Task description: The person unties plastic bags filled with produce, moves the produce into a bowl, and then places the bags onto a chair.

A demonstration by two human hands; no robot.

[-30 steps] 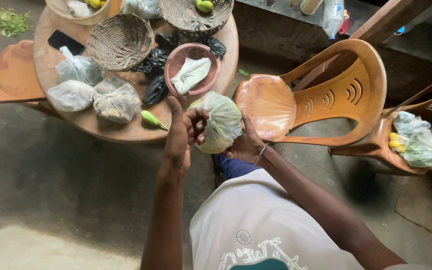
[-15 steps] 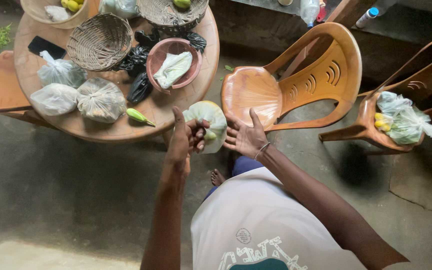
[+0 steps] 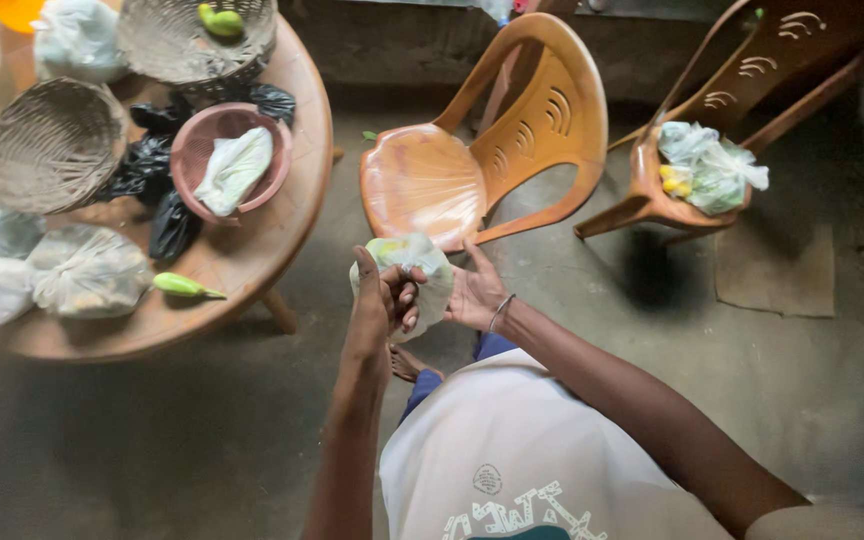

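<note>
Pinching its twisted neck, the left hand (image 3: 384,300) grips the clear bag (image 3: 417,275). The bag is cupped at three o'clock by the right hand (image 3: 474,297), fingers curled around it.

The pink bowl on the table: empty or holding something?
Holding something. The pink bowl has a filled pale plastic bag lying inside it, one end reaching its rim.

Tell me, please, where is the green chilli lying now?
In the head view the green chilli lies on the round wooden table at the left, near its front edge, beside a tied clear bag.
</note>
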